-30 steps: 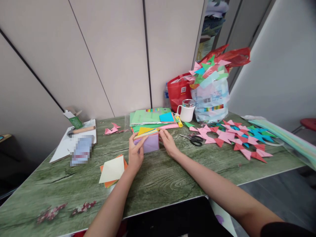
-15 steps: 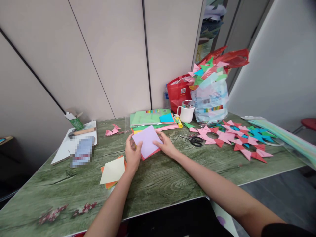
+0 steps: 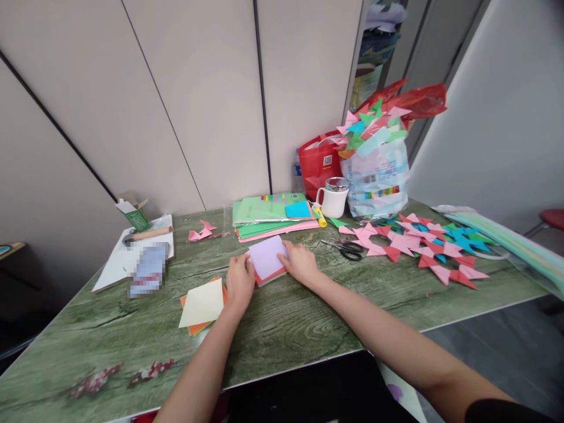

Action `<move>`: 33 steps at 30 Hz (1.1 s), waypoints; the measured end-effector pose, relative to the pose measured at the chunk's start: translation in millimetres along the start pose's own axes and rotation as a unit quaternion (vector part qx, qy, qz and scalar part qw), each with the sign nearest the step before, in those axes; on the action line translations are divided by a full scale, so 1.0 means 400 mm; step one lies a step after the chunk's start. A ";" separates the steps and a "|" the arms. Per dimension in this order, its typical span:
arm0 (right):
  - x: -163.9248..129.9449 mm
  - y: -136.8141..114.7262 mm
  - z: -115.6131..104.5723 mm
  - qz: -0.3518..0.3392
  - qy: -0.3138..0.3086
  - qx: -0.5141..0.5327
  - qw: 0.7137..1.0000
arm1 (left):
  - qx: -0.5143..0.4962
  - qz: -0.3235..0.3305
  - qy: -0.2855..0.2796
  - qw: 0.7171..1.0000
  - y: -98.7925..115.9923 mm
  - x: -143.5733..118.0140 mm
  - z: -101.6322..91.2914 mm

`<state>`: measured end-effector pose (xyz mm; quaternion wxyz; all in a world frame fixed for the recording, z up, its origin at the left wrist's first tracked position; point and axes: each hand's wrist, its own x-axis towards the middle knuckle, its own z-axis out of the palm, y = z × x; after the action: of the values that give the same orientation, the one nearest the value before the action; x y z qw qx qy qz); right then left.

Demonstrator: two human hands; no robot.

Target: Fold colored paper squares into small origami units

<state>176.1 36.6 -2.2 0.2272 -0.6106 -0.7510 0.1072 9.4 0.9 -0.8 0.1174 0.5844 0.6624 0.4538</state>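
Observation:
A small stack of square coloured paper (image 3: 268,258), lilac on top with red showing beneath, is between my two hands at the middle of the table. My left hand (image 3: 241,281) grips its left edge with bent fingers. On the opposite side my right hand (image 3: 299,262) holds the right edge, thumb on the lilac sheet. The stack looks low, at or close to the tabletop. To the left of my left forearm lies another pile of square paper (image 3: 203,303), cream over orange. Black-handled scissors (image 3: 350,251) lie to the right of my right hand.
Behind the hands are green paper packs (image 3: 268,212), a white mug (image 3: 333,200) and a yellow glue stick (image 3: 321,217). Folded paper stars (image 3: 409,238) spread across the right. A stuffed plastic bag (image 3: 379,176) stands behind them. A whiteboard with a hammer (image 3: 150,234) lies at left.
Both hands have brought the paper stack lower and squared it. The lilac sheet, turned cornerwise before, now lines up more closely with the red paper underneath.

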 end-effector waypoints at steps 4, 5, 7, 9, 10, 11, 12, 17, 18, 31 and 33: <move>0.010 0.013 0.004 -0.058 0.051 0.045 0.996 | 0.052 0.038 0.041 0.997 0.018 -0.009 -0.009; 0.015 0.018 0.006 -0.081 0.074 0.076 0.991 | 0.032 0.046 0.058 0.997 0.021 -0.008 -0.009; 0.026 0.028 0.008 -0.132 0.113 0.138 0.975 | -0.049 0.037 0.088 0.994 0.028 -0.004 -0.008; 0.034 0.038 0.008 -0.175 0.121 0.181 0.960 | -0.145 0.001 0.100 0.984 0.032 0.000 -0.004; 0.037 0.042 0.006 -0.192 0.112 0.194 0.956 | -0.191 -0.019 0.100 0.976 0.033 0.002 -0.002; 0.039 0.047 0.005 -0.207 0.095 0.201 0.953 | -0.234 -0.037 0.100 0.966 0.034 0.004 0.001; 0.040 0.051 0.004 -0.219 0.074 0.204 0.951 | -0.275 -0.052 0.101 0.955 0.033 0.006 0.004; 0.040 0.064 0.007 -0.269 -0.033 0.184 0.945 | -0.393 -0.116 0.107 0.906 0.022 0.011 0.013; 0.038 0.064 0.010 -0.276 -0.045 0.178 0.944 | -0.393 -0.124 0.107 0.905 0.020 0.012 0.015; 0.023 0.047 0.026 -0.273 -0.072 0.179 0.942 | -0.297 -0.123 0.117 0.940 -0.006 0.005 0.036; 0.025 0.046 0.022 -0.267 -0.068 0.193 0.942 | -0.295 -0.133 0.119 0.939 -0.009 0.006 0.036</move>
<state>186.4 51.7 -15.8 0.3092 -0.3233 -0.8651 0.2270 16.2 10.2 -10.8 0.2642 0.3720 0.5795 0.6753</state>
